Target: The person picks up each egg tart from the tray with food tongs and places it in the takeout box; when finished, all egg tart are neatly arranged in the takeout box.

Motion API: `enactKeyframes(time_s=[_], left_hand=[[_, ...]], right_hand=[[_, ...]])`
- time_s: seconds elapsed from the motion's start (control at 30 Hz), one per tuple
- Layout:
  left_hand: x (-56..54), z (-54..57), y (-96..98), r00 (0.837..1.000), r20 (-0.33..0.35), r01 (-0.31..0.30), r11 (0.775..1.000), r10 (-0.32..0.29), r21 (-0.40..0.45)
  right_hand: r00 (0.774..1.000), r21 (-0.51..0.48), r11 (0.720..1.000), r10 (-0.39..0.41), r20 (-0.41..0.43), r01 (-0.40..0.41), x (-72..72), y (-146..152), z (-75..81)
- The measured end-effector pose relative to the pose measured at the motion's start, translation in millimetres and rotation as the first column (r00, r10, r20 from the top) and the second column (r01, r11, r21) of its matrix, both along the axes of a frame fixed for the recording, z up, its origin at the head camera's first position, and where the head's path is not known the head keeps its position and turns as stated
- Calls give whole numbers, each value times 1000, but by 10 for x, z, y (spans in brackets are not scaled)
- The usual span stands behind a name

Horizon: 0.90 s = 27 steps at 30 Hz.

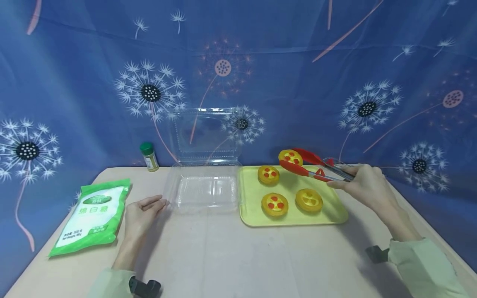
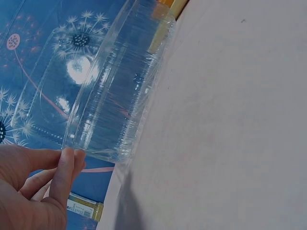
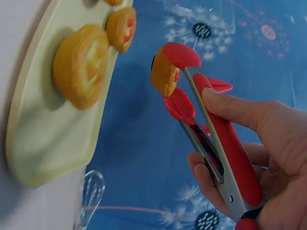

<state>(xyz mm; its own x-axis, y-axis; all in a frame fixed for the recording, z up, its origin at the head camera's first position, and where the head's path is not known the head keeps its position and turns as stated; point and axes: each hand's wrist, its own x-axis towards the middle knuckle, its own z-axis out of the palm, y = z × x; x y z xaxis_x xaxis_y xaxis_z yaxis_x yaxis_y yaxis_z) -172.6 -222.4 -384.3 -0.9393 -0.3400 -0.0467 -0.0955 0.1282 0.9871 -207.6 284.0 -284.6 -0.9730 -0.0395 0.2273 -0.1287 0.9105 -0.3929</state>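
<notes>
Head view: the yellow tray sits right of centre, its left rim just beside the open clear container, contact unclear, and we've got room to move on the tabletop along lower centre. Our right hand grips the red tongs, tips slightly apart and clamped on a tart, raised by the tray's far rim; our left hand pinches the container's left edge.

Tongs seen as shiny metal faced with smooth plastic; box moulded in clear, glossy plastic; tray finished smooth, plastic-looking; tarts rough-edged; backdrop made of matt cloth.
</notes>
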Motion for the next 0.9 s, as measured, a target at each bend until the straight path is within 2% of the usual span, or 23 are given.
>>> enactKeyframes(time_s=[0.3,0.5,0.9], left_hand=[[17,-17,-2,1000,13,-11,1000,11,-7],[0,-8,10,1000,3,-12,1000,12,5],[-7,-2,24,1000,-10,-16,1000,16,0]], right_hand=[[999,14,999,51,4,-51,72,-309,89],[995,-28,995,101,25,-100,93,-553,119],[981,-75,979,192,35,-189,11,-1189,-15]])
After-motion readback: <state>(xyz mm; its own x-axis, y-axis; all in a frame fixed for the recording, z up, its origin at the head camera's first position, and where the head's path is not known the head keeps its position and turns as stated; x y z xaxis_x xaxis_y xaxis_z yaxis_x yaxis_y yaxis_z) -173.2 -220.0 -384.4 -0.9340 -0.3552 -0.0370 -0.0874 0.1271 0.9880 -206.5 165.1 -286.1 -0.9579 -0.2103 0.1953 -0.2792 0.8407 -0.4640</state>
